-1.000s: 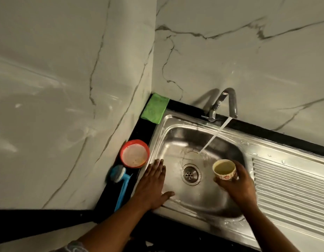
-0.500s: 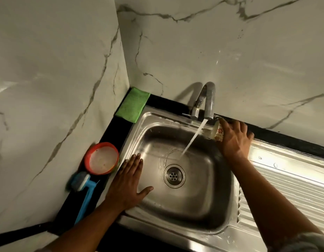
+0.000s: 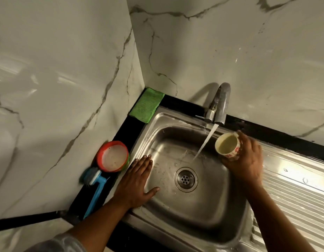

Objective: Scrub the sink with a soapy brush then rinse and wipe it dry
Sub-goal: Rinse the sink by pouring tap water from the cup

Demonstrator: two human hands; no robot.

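Right hand [image 3: 245,161] has lowered the tilted cup [image 3: 227,145] beside the stream [image 3: 205,142].

The right hand [image 3: 245,161] is smeared with motion, and its fingers vanish behind the cup [image 3: 227,145], so the cup's far side can't be seen. The drainboard [image 3: 294,180] runs off the right edge, and the sink [image 3: 194,215] runs off the bottom. The brush [image 3: 95,188] head is a dim blur against the wall [image 3: 48,124]. What fills the bowl [image 3: 98,160] is unclear. The left hand [image 3: 137,182] covers part of the sink's rim.
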